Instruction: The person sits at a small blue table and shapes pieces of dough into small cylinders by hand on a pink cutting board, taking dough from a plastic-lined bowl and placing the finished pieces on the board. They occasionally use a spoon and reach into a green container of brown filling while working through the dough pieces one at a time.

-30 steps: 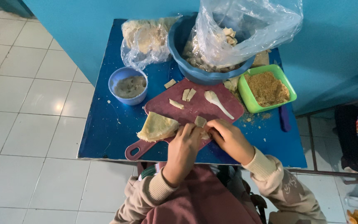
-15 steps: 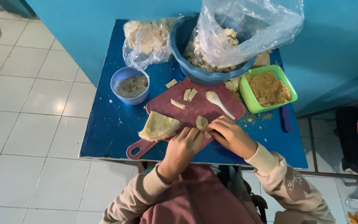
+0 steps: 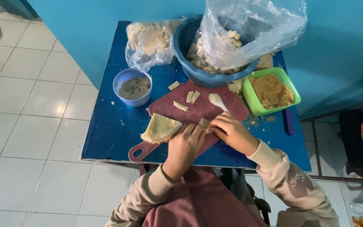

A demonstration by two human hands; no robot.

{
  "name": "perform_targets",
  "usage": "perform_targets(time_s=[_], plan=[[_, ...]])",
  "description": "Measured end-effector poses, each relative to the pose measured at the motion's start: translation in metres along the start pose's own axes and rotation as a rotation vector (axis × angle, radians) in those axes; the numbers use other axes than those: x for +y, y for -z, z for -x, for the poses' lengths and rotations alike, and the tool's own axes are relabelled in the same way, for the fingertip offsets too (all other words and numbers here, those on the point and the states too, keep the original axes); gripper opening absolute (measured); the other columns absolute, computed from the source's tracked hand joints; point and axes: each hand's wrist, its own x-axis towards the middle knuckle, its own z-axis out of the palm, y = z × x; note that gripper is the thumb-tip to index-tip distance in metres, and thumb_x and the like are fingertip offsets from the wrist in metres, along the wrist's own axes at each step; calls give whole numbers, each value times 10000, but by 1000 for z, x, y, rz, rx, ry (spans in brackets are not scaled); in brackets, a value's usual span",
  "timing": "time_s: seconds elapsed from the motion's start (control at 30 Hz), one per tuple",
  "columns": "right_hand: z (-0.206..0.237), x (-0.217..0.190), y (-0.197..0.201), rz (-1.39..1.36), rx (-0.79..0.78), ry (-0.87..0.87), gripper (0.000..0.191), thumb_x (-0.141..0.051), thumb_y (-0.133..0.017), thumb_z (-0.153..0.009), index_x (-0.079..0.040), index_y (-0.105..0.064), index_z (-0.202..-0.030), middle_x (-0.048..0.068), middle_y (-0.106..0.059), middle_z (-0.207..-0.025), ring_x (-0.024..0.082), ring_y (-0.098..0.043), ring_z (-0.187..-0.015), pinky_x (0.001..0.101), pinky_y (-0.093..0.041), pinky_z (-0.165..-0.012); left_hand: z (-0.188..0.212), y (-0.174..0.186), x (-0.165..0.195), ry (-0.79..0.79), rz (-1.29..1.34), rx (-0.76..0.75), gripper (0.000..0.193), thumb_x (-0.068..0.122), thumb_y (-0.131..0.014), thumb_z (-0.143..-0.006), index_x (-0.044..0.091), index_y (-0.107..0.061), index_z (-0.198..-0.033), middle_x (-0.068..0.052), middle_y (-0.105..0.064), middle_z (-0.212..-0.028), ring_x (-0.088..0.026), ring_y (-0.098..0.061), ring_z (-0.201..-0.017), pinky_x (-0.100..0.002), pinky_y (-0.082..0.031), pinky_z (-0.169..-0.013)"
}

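Observation:
My left hand and my right hand meet over the near edge of a dark red cutting board, fingers closed together on a small pale roll of dough. A folded yellowish wrapper sheet lies on the board just left of my left hand. Three small cut dough pieces and a white spoon rest on the far part of the board.
On the blue table: a small blue bowl of grey paste, a bag of wrappers, a big blue basin lined with a plastic bag, and a green tray of crumbs. White tiled floor lies to the left.
Both hands have stayed on the small roll at the board's near edge, fingers shifting slightly. The camera view moved a little; nothing else on the table changed.

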Motion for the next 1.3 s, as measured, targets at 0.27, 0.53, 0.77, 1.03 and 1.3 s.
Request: perform_targets(time_s=[0.27,0.53,0.77,1.03,1.3], plan=[[0,-5,1,178,92,159,194,-40,-743,-812,-19,-672,-991,108,-640,-1026,322,-617,-985,424,-505,-846,-6,-3,0,36,43,-40,72,138,-670,-926,119,-649,-993,-62,-629,-903,-271,-654,-810,-409,-538,-643],[7,-12,4,309,126,344,209,-52,-748,-823,0,-720,-1023,89,-653,-1028,272,-635,-989,393,-519,-845,-3,4,-14,-257,13,-67,358,30,-629,-820,55,-687,-1172,-58,-619,-1014,-247,-618,-936,-333,-571,-722],[9,-19,4,396,126,416,313,-52,-732,-824,31,-721,-1126,98,-668,-1048,261,-628,-944,377,-528,-812,4,10,-12,-269,-78,-87,284,52,-652,-800,63,-696,-1081,-43,-636,-1029,-211,-624,-927,-308,-571,-681],[9,-19,0,391,122,331,329,-36,-757,-802,18,-690,-1120,111,-668,-1072,273,-639,-976,379,-543,-856,-1,2,-7,-242,-107,-2,256,62,-653,-798,69,-682,-1053,-42,-624,-1002,-222,-620,-963,-307,-580,-706],[2,-16,-9,353,131,178,275,-29,-746,-782,4,-670,-1043,121,-626,-1032,309,-616,-991,417,-522,-870,-11,2,-3,4,58,-59,195,95,-645,-893,141,-705,-1073,-60,-627,-946,-297,-621,-909,-428,-558,-718]])
